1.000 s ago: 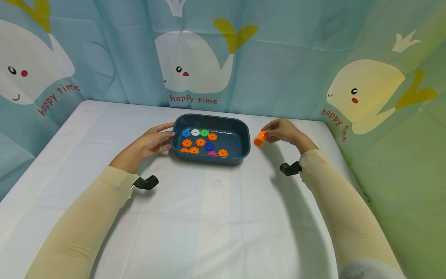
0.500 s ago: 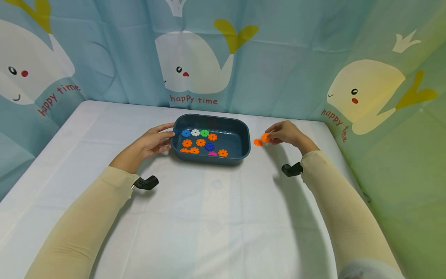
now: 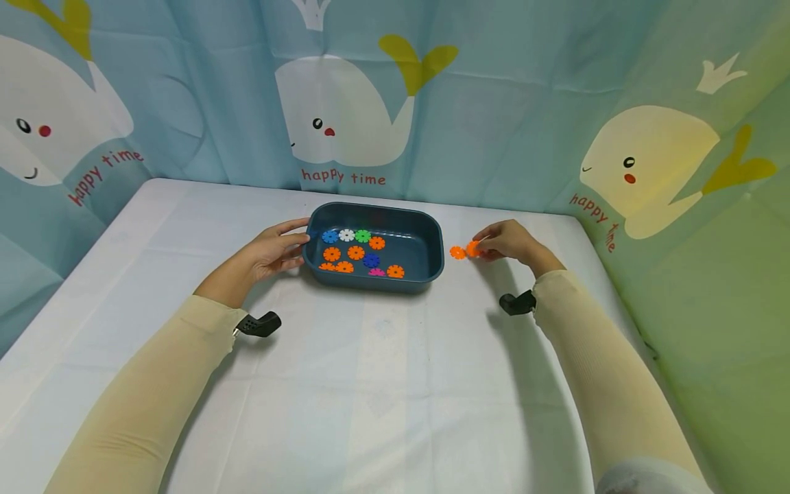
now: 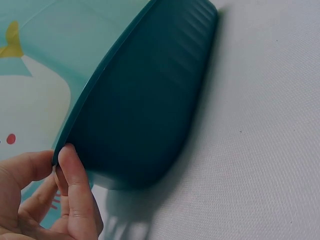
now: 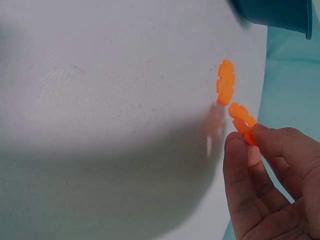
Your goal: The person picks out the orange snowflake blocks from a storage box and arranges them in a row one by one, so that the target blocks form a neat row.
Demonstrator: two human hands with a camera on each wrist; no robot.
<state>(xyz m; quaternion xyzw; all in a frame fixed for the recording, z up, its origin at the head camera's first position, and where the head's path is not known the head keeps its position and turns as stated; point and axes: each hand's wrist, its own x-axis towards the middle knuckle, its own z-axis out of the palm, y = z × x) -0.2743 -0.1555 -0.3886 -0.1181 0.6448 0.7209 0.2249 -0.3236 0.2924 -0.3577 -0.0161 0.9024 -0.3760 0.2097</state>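
A dark blue-green plastic basin [image 3: 426, 248] stands on the table, with several flower-shaped plastic discs inside: orange ones, blue, white, green and a pink one [image 3: 376, 272]. My left hand [image 3: 269, 252] pinches its left rim between thumb and fingers, as the left wrist view shows at the basin's outer wall [image 4: 145, 100]. To the right of the basin, my right hand [image 3: 507, 243] pinches an orange flower-shaped disc [image 5: 243, 120] between thumb and finger, tilted and low over the table. Beside it a second orange disc [image 5: 226, 82] lies on the cloth.
A pale cloth [image 3: 370, 384] covers the table. Behind and to the right hangs a blue-green curtain [image 3: 506, 137] printed with whales. Black wrist mounts [image 3: 259, 324] stick out from both sleeves.
My right hand has come down and slightly to the right with the orange disc, from above the lying disc to beside it. My left hand and the basin have stayed still.
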